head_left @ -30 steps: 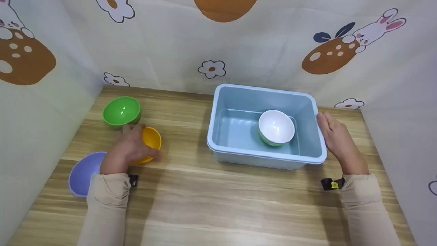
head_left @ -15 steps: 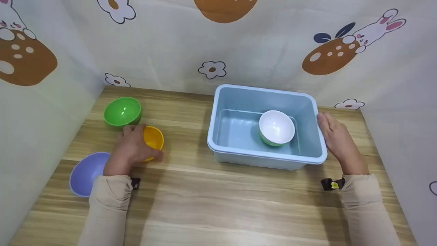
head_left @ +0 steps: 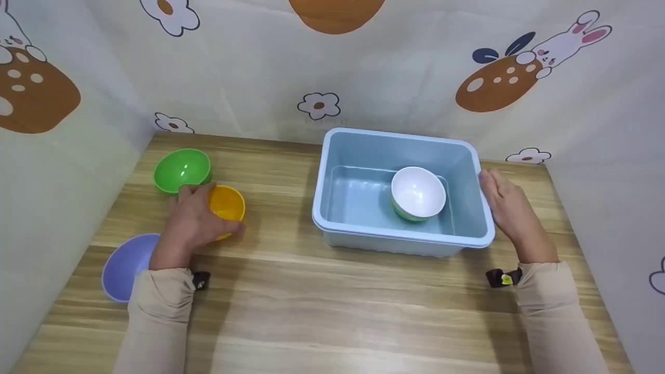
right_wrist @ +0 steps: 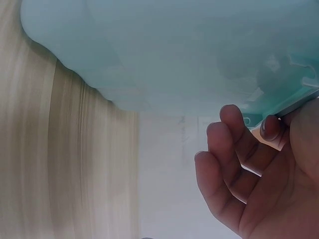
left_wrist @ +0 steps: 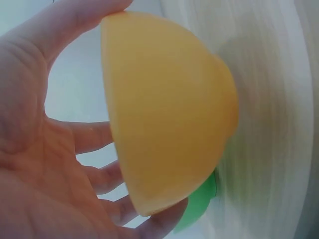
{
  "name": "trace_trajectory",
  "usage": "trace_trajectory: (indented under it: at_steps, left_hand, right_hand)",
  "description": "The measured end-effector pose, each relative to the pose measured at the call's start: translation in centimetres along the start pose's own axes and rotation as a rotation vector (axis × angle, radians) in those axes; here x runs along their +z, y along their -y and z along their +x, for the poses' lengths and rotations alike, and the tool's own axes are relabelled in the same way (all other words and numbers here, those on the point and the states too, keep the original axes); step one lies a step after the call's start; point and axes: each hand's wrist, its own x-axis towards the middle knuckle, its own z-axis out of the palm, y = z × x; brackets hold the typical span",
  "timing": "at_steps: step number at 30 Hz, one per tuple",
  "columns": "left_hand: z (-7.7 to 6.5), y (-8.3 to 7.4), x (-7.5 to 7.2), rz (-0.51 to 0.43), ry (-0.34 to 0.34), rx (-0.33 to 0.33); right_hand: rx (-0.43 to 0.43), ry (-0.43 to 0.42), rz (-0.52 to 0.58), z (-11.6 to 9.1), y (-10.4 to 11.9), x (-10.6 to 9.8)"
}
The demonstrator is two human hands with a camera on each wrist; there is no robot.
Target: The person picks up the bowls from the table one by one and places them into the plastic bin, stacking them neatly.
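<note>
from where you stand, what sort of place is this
Probably a small indoor tabletop workspace, screened off: a flat, light-brown wood-grain table, white fabric-like hangings printed with rabbits and flowers on three sides, and a light-blue rectangular plastic tub.

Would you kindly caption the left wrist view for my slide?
Left hand gripping a round orange plastic-looking bowl, with a round green plastic-looking bowl partly hidden behind it.

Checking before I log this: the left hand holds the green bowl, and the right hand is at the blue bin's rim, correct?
Not green: the left wrist view shows the left hand holding the orange bowl. The rest is right.
</note>
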Motion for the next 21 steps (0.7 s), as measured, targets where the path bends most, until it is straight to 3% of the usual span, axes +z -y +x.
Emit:
trace_trajectory:
  at_steps: [6,16,21]
  left_hand:
    - [0.0,-0.3,-0.3,-0.007,0.045,0.002]
    - [0.3,-1.4,-1.0,0.001,0.008,0.047]
    - [0.1,-2.0,-1.6,-0.007,0.004,0.061]
  right_hand:
    - [0.016,0.011,0.011,0.0,-0.1,0.1]
    - [-0.032,-0.05,0.008,0.0,-0.1,0.0]
    - [-0.026,-0.035,0.02,0.1,-0.1,0.4]
